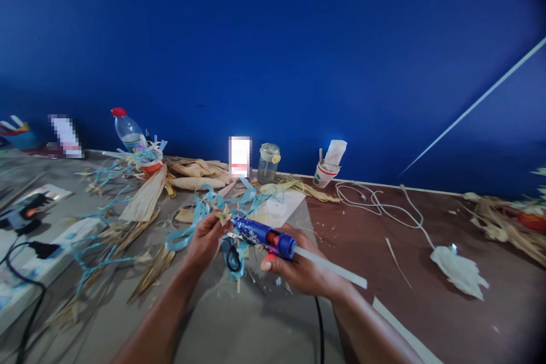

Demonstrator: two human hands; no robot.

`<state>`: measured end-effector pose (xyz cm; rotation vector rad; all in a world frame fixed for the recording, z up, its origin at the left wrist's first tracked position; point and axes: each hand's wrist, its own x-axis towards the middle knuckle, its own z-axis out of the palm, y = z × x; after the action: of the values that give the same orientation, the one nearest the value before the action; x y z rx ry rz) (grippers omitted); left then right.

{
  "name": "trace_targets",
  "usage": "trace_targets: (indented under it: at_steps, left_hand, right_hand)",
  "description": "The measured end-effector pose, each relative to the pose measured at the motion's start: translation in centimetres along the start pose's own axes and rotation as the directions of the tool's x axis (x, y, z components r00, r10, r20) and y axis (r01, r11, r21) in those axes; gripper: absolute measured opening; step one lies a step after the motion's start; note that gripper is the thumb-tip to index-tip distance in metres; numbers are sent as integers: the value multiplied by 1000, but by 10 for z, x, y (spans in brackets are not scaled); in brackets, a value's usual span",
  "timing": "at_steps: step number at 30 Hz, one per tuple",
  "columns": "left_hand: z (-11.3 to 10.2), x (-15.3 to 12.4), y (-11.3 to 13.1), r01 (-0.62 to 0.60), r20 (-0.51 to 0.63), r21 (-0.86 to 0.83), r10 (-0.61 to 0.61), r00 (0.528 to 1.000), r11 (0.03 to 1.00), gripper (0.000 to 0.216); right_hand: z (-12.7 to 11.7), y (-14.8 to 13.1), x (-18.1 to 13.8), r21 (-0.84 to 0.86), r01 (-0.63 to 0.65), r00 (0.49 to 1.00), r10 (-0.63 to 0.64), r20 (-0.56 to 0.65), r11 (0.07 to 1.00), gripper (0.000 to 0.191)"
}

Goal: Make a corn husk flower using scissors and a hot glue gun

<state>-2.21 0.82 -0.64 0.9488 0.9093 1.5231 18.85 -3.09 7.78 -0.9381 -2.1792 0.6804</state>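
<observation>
My right hand (301, 267) is wrapped round a blue hot glue gun (256, 231) with a red glow at its side. A long whitish glue stick (335, 267) sticks out of its back end. The gun's nozzle points left, close to a small pale flower-like piece (223, 216) of what looks like dried husk. My left hand (209, 240) pinches that piece between the fingertips. Whether nozzle and piece touch is too small to tell. Light-blue ribbon (205, 210) lies around and behind the left hand. Below the gun is a black loop (234, 259), perhaps a scissors handle.
Blue-wrapped stems (91, 270) and dried husks (147, 273) cover the left side, beside a white power strip (55, 256). A bottle (128, 129), a glass jar (268, 165) and a paper cup (326, 175) stand by the wall. A white cable (409, 219) lies at right.
</observation>
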Motion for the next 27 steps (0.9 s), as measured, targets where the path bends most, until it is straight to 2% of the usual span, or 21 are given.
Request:
trace_targets:
  at_steps: [16,27]
  left_hand:
    - [6,-3,3,43,10,-57,-43,999,997,38]
    - [8,-4,6,40,3,-69,-39,999,997,39]
  right_hand:
    - [0,-2,1,77,-28,999,25,49,997,57]
    - [-2,-4,0,104,-33,999,29,36,994,59]
